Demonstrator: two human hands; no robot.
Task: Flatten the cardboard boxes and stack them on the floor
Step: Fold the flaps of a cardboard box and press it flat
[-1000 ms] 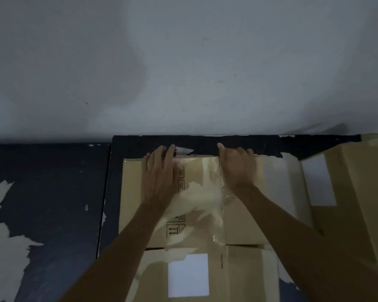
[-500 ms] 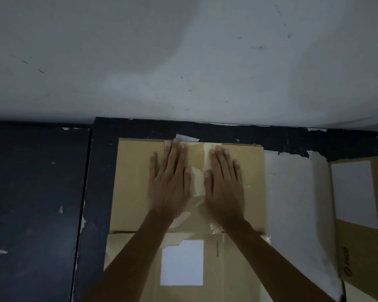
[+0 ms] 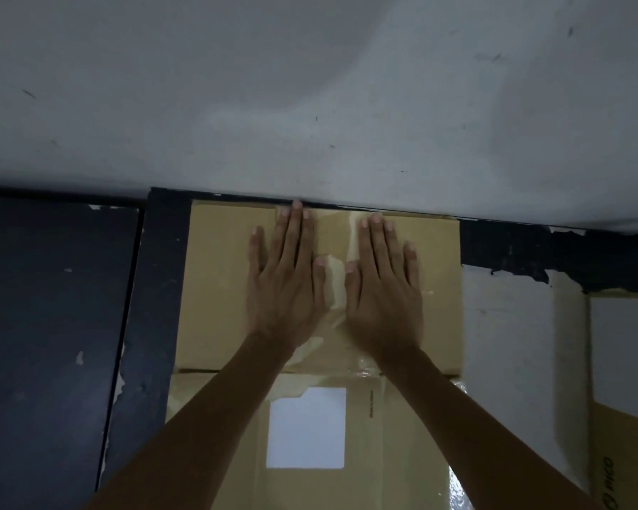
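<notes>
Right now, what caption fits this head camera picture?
Left hand and right hand press a flattened cardboard box flat beside the wall.

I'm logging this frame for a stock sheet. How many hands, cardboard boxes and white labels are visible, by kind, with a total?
Hands: 2, the left hand and the right hand, both flat on the cardboard.
Brown cardboard boxes: 2, the flattened box under the hands and a second box at the right edge.
White rectangular labels: 2, one on the near panel, one on the second box.
Total: 6
</notes>
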